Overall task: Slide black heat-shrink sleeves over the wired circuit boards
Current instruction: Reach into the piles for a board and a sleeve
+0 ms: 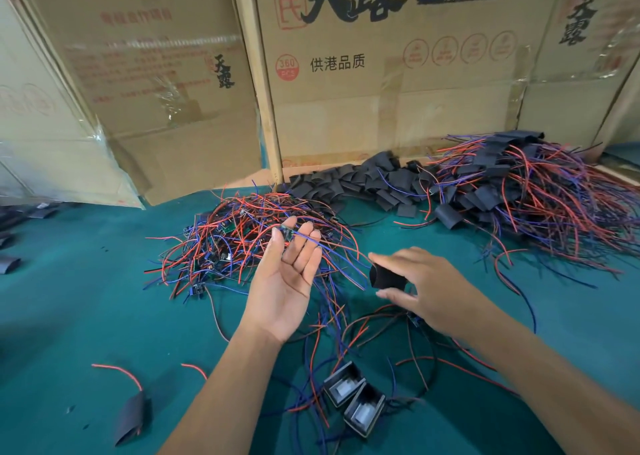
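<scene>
- Board (287,234), small and wired, lay across the fingertips of the left hand (289,281); that hand was palm-up with fingers nearly straight, so the board appeared to rest on it rather than be gripped.
- Wires (332,246) ran from the board to the right, toward the right hand (420,290).
- Sleeve (386,276), black, was pinched between the right hand's thumb and fingers, its open mouth facing left toward the board.
- Sleeve and board were near but apart, the sleeve lower and to the right; the board's long axis was judged roughly in line with the wires, though blur made this uncertain.
- Judgement: the coming move turned on bringing the sleeve mouth onto the wire ends and along them to the board; the right hand was the nearer to those ends.
- Pile of unsleeved boards (242,243) sat behind the left hand at mid-desk (86,316); loose sleeves (363,182) lay along the far edge; a finished heap (540,195) occupied the far right corner.
</scene>
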### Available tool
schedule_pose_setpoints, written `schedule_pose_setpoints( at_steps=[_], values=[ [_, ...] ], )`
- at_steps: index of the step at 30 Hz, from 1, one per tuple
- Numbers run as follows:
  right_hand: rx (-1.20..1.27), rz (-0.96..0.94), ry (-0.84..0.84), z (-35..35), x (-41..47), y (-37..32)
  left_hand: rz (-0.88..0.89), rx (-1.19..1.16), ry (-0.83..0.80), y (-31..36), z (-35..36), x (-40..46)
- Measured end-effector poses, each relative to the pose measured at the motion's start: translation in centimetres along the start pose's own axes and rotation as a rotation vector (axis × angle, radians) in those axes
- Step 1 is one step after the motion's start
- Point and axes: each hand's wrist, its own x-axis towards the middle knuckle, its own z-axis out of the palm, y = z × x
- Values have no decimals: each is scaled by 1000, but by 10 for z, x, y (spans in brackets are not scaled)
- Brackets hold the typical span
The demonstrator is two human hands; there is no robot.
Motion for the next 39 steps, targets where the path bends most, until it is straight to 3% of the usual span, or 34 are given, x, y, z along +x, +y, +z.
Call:
schedule_pose_setpoints(
  at_steps=[21,28,33,39],
  values=[
    [117,-27,21,10,-4,-7,74,-84,4,-1,-2,2],
    [137,108,80,8,-5,-11,113,-80,21,1,-1,1],
    [199,309,295,-8,-4,-11,156,-40,23,2,3,-2],
    [-176,141,289,-10,4,-45,113,69,-35,-13,16,-10]
  ],
)
